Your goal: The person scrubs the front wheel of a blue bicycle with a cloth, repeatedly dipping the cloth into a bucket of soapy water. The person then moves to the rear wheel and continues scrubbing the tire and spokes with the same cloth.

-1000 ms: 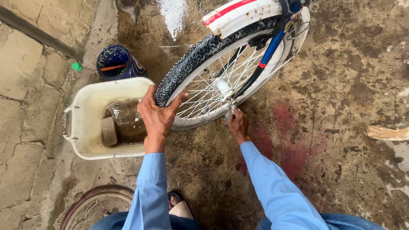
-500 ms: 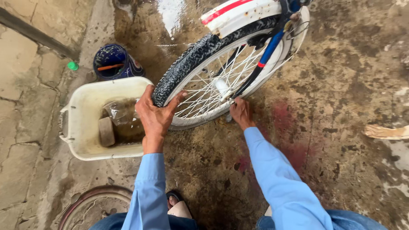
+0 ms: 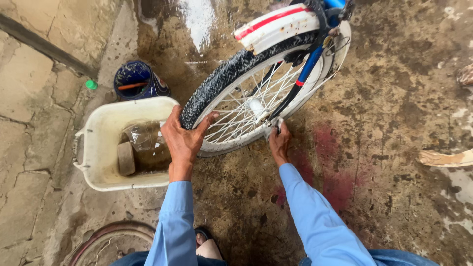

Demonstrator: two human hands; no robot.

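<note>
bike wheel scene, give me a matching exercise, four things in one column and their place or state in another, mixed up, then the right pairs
Things:
1. left hand
2. right hand
3. white tub
4. blue can

Places or states:
A. on the floor beyond the tub, with an orange stick lying across its top
B. gripping the black tyre
C. holds murky water and a brown block
D. down by the wheel's hub, on a small tool

Pairs: 1-B, 2-D, 3-C, 4-A
</note>
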